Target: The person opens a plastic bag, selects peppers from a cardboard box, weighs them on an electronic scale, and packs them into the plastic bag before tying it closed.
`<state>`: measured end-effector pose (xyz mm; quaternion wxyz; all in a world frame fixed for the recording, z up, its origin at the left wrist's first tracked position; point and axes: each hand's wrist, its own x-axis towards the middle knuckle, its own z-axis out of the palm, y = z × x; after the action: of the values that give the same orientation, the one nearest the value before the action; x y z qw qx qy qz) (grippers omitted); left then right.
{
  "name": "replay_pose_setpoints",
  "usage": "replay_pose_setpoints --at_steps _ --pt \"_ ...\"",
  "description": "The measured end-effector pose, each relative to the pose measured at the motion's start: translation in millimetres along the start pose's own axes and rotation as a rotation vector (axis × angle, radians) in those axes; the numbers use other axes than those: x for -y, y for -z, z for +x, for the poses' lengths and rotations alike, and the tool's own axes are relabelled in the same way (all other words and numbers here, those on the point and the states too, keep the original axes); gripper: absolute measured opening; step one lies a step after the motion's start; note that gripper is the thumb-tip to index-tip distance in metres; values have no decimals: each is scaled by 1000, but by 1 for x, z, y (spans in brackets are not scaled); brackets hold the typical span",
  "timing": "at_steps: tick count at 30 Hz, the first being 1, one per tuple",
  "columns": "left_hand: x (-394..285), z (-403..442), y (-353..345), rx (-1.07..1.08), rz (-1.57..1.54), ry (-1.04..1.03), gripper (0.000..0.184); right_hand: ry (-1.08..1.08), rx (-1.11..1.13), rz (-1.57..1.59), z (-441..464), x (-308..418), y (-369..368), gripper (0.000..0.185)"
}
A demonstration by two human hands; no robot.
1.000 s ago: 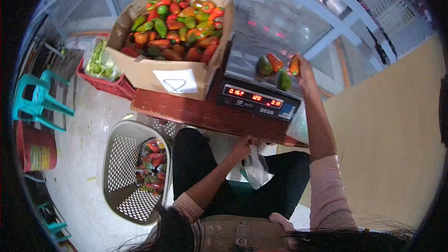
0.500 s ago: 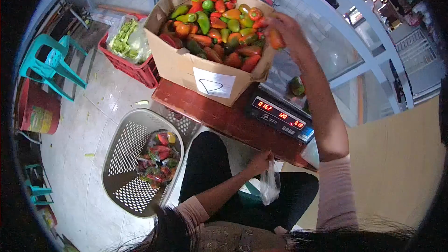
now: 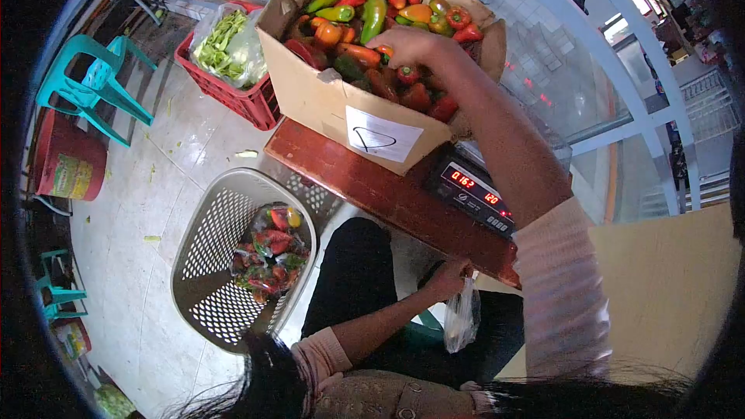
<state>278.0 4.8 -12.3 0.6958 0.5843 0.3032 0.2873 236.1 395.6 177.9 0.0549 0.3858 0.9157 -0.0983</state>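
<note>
My right hand reaches into a cardboard box of red, orange and green peppers; an orange-red pepper shows at its fingertips. Whether that pepper is gripped or only touched is unclear. Low near my lap, my left hand is closed on a clear plastic bag. A digital scale with red digits stands to the right of the box, its top mostly hidden by my right arm.
Box and scale stand on a red-brown bench. A laundry-style basket with bagged peppers is on the floor. Behind it are a red crate with bagged greens, teal chairs and a red bucket.
My right hand has moved from over the scale, past the box's right edge, onto the peppers. My left hand still holds the bag. The view has shifted right.
</note>
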Motion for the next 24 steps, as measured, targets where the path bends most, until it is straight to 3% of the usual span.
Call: replay_pose_setpoints --at_steps 2,4,7,10,13,17,19,24 --pt "6 3 -2 3 -53 30 11 -82 106 13 2 12 9 47" --pt "10 2 -4 23 -189 102 10 -111 -36 119 2 9 -3 47" --pt "23 2 -6 19 -30 60 11 -171 -263 270 -4 5 -29 46" --pt "37 3 -5 -40 37 -134 13 -27 -501 365 -3 -5 -39 38" --pt "25 2 1 -75 -101 -203 14 -144 -464 734 -5 -11 -30 34" --pt "12 -1 3 -111 -41 -156 17 -113 -549 260 -8 -13 -51 50" --pt "15 0 1 -78 -57 -86 18 -148 -453 228 -6 -11 -51 52" --pt "0 1 10 36 33 116 17 -110 -568 242 -7 -7 -50 41"
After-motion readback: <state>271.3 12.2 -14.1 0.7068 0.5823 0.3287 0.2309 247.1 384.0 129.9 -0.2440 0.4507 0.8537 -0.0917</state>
